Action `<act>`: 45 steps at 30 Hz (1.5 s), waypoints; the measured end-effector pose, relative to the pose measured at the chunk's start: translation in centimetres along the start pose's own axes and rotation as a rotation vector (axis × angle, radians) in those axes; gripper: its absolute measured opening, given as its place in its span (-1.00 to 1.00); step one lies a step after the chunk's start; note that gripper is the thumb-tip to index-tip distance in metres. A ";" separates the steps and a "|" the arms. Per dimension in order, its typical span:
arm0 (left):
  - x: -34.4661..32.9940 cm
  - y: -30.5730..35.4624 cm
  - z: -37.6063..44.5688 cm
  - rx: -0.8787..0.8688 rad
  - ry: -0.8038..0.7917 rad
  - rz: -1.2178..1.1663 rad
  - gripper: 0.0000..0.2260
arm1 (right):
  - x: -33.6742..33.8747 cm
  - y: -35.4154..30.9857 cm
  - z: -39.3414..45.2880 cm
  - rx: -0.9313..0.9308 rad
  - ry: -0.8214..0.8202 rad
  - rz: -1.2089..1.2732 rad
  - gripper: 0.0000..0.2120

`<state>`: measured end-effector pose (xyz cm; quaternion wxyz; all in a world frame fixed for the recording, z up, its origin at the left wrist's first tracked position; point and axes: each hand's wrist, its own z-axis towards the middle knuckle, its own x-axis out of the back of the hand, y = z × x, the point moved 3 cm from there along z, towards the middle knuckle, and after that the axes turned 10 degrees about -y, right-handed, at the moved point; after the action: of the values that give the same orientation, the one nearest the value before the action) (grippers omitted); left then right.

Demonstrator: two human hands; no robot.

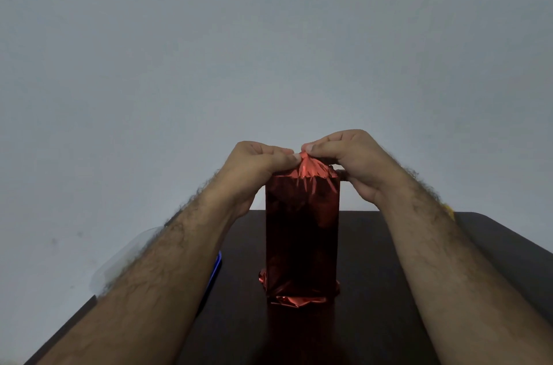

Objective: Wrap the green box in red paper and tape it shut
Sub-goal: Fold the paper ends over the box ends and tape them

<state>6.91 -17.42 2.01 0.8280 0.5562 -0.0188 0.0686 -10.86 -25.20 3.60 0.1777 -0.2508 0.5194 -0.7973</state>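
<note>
Plain grey wall behind a dark wooden table [389, 290]. Fingertips of left hand [257, 164] and right hand [350, 155] pinch the gathered top of shiny red foil paper [302, 233], at twelve o'clock on the upright wrapped box, table centre. Step: closing the top end; next, probably flatten and tape.

A dark brown wooden surface [389, 260] fills the lower part of the view, its top smooth and faintly glossy, its far corners rounded. Behind it rises a plain pale grey wall [269, 35], bare and evenly toned, taking up everything above the surface's far edge. The same pale tone continues down past the surface's left edge. A few faint smudges mark the wall near that left edge. The light is soft and dim, without hard shadows.
</note>
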 end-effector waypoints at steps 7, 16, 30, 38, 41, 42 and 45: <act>-0.1 -0.5 0.4 0.020 -0.003 -0.061 -0.84 | -0.1 -0.3 -0.5 0.018 -0.022 0.030 -0.83; -0.9 -0.6 -0.1 -0.020 -0.012 -0.030 -0.86 | 0.4 0.3 0.2 0.036 -0.018 -0.021 -0.88; -0.7 -0.8 -0.1 -0.033 0.032 0.011 -0.86 | 1.0 -0.7 -1.2 -0.007 -0.156 -0.129 -0.96; -1.3 -0.8 -0.5 -0.099 -0.053 -0.009 -0.83 | 0.7 0.2 -0.1 -0.113 -0.021 -0.007 -0.86; -0.9 -1.2 -0.2 -0.088 -0.032 0.005 -0.88 | 0.5 0.1 -0.3 -0.173 0.016 0.004 -0.78; -0.9 -1.2 -0.2 -0.077 -0.024 0.005 -0.90 | 0.4 0.2 -0.3 -0.181 0.027 0.002 -0.77; -0.9 -1.3 0.0 -0.038 0.015 0.003 -0.89 | 0.3 0.4 -0.2 -0.168 0.054 -0.022 -0.75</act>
<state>6.15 -17.97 0.74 0.8384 0.5398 -0.0148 0.0738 -11.17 -25.39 3.28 0.1336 -0.2489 0.5862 -0.7593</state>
